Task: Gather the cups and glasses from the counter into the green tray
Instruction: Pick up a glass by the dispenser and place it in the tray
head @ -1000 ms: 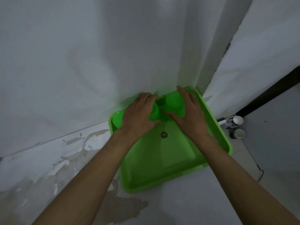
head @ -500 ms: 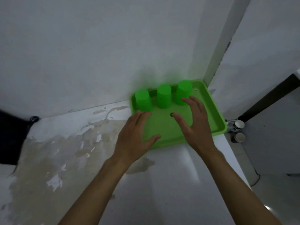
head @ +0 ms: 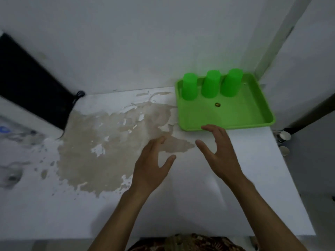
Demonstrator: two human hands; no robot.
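Holding three cups (head: 210,86), green tray (head: 241,113)

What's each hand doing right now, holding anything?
Left hand: open, fingers relaxed, holding nothing, over the counter.
Right hand: open, holding nothing, fingertips at the near rim of the green tray.

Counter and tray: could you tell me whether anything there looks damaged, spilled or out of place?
The counter has a large tan patch left of the green tray, with ragged white flecks, as if its white coating has peeled. The three green cups stand upside down in a neat row at the tray's back.
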